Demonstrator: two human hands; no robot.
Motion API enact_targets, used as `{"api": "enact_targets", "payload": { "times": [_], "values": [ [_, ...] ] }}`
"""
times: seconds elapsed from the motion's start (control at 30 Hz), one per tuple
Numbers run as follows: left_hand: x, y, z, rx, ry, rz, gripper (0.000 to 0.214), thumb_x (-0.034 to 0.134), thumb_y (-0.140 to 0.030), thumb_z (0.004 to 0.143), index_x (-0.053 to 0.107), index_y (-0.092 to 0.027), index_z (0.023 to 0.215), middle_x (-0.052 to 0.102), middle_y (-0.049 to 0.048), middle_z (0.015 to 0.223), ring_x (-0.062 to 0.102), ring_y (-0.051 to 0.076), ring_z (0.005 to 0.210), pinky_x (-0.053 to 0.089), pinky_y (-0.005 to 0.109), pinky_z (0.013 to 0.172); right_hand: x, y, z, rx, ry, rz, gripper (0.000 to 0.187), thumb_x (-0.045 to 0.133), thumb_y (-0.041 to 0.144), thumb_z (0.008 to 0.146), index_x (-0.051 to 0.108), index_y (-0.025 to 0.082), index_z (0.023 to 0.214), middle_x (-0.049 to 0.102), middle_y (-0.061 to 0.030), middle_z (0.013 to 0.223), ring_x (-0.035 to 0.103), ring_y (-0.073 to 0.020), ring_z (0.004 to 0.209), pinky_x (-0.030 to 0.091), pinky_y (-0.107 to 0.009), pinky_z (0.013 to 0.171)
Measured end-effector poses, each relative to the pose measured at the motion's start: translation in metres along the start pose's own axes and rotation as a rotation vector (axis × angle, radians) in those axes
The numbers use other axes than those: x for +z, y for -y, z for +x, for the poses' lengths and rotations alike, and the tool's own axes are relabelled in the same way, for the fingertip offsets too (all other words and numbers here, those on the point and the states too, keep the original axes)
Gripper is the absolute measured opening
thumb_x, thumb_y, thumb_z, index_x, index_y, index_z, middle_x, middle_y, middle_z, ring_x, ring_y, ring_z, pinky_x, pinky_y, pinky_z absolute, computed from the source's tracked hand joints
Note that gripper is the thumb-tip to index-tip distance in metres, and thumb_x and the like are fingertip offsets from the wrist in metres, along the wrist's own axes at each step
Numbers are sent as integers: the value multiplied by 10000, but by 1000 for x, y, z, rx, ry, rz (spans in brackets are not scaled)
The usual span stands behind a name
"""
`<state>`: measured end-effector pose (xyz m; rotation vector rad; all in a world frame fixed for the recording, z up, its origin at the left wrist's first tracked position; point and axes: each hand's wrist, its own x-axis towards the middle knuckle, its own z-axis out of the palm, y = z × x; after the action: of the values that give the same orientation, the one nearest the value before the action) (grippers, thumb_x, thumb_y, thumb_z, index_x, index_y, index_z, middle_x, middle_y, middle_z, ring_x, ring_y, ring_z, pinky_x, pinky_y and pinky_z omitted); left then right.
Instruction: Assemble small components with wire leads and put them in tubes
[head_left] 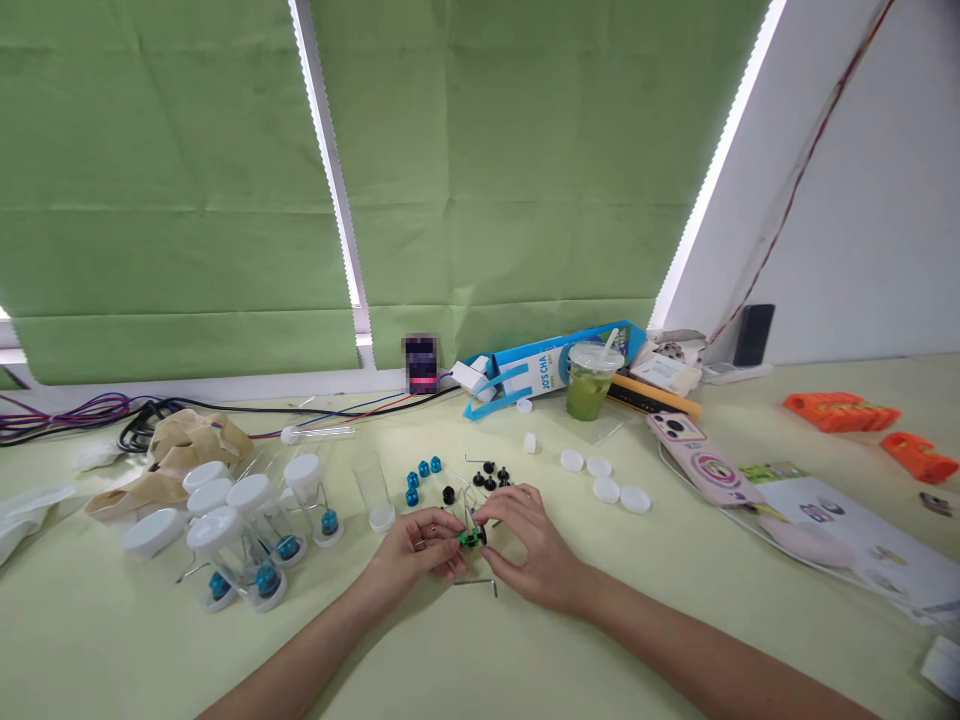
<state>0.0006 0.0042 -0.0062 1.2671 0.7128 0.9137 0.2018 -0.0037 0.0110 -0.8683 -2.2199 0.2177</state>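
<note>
"JO'S CHA" — blue lettering on the blue-and-white packaging point(534, 376).

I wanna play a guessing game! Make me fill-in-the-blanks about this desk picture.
1. The small part between the left hand and the right hand is black and ____.
2. The loose lids right of the hands are ____.
3. Poking up from the drink is a ____.
4. The lying phone looks ____.

Missing words: green; white; straw; pink.
</note>
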Motion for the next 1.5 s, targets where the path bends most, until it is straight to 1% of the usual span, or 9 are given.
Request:
{"api": "enact_targets", "payload": {
  "times": [0.3,0.6,0.8,0.97,1.17,1.27,1.37,1.5],
  "values": [
    [0,-1,1,-2,0,-1,184,638,-251,733,605,-128,867,656,69,749,637,180,644,476,271,560,1,-1,-1,-17,-12,0,290,519,111,726,509,218,995,584,-35,916,487,-208,965,309,-391,869],
    [0,1,1,-3,-14,-11,192,644,-242,726,600,-127,873,658,65,732,635,172,629,474,261,547,0,-1,0,-46,-1,-12,210,499,138,773,531,219,964,589,-33,904,502,-191,943,310,-386,864],
    [2,-2,1,-26,-27,-2,199,661,-262,707,612,-135,853,662,64,734,636,173,623,476,262,545,0,1,0,-42,-7,-12,210,500,133,769,532,222,957,595,-28,886,507,-190,933,307,-389,864],
    [0,0,2,-16,-11,0,190,657,-253,715,613,-133,856,658,57,693,632,173,615,471,252,527,-1,1,0,-44,-8,-30,198,494,142,774,530,216,954,597,-25,861,514,-186,919,316,-382,852],
    [1,0,3,-21,-13,7,196,658,-256,715,614,-123,852,660,66,700,628,170,615,473,254,536,-2,1,0,-43,0,-23,180,472,142,797,529,210,953,612,-20,839,509,-184,918,297,-387,863],
    [1,-1,3,-13,-16,10,191,648,-258,723,614,-123,853,664,71,710,628,171,614,474,261,545,-1,0,1,-5,1,-11,206,516,166,765,519,212,966,610,-20,856,499,-197,925,287,-391,862],
    [1,-2,2,-9,-30,15,194,640,-260,731,609,-126,869,662,66,683,628,171,605,471,263,546,0,0,1,35,-23,-14,279,569,185,705,510,213,976,585,-28,888,491,-207,932,289,-386,863],
    [1,-2,1,-17,-36,24,194,641,-262,729,608,-130,868,657,58,656,629,174,605,471,264,546,0,1,0,19,-36,-18,306,554,152,687,504,216,983,552,-31,928,498,-195,925,297,-373,866]
  ]
}}
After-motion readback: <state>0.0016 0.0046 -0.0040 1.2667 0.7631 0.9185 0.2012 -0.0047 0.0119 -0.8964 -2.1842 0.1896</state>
